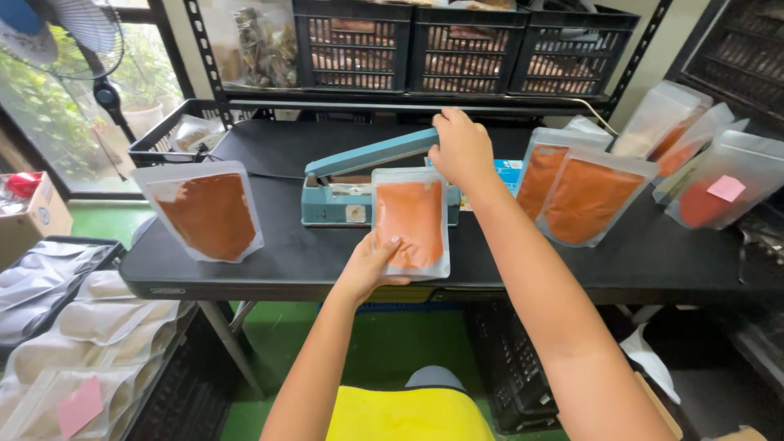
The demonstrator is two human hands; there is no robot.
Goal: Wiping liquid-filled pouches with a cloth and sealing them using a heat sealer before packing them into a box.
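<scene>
The clear pouch (pixel 411 222) with orange-red powder stands near the front edge of the black bench (pixel 269 265), with its top edge put into the blue heat sealer (pixel 359 184) just behind it. The left hand (pixel 367 265) holds the pouch at its lower left corner; the fingers are closed around that corner, with the thumb on the front. The right hand (pixel 461 147) rests on the far end of the sealer's lever arm, fingers curled over it, and the arm is lifted at an angle, not pressed down.

To do this step well, I think the top of the pouch must lie flat and straight across the sealing bar, without wrinkles and without powder in the seam, and the lever should be pressed evenly.

The pouch is transparent with a whitish border, and the powder fills most of it, so it looks flat and rather stiff. It seems light and easy to hold with one hand.

To the left, a similar filled pouch (pixel 208 214) stands on the bench, well apart. To the right, several more filled pouches (pixel 584 200) lean against each other, one with a pink note. Black crates (pixel 465 49) stand on the shelf behind, and empty pouches (pixel 98 327) lie in a crate at the lower left.
</scene>
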